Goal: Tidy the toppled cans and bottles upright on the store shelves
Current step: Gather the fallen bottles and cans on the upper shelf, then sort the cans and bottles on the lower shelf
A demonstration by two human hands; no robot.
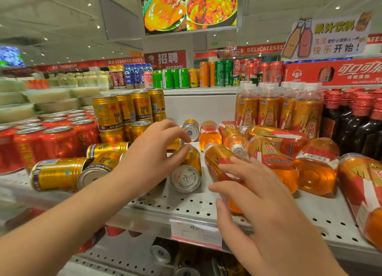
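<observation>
Right hand [264,195] comes in lowest and closest, its fingers spread and curved over a toppled orange drink bottle [219,162], thumb against the bottle's near flank. This grip wraps the bottle rather than merely resting on it. The bottle lies on its side on the perforated shelf [186,207], long axis running diagonally from far-left to near-right and passing under the palm. Which end carries the cap is hidden by the hand.

Just to its left, the left hand [157,149] arches over a toppled gold Red Bull can [185,178], thumb and fingertips pinching round the can's far end. That can lies with its long axis roughly front to back. One round silver end faces the shelf's front edge and the other points toward the back panel.

The can and bottle lie side by side, close but apart, each directly beneath its own hand, so neither arm needs to cross. Standing the can up likely means lifting the pinched far end and pivoting on the near rim.

More gold cans [57,173] lie toppled to the left, beside upright stacked ones [107,112]. Further bottles [275,151] sprawl to the right.
</observation>
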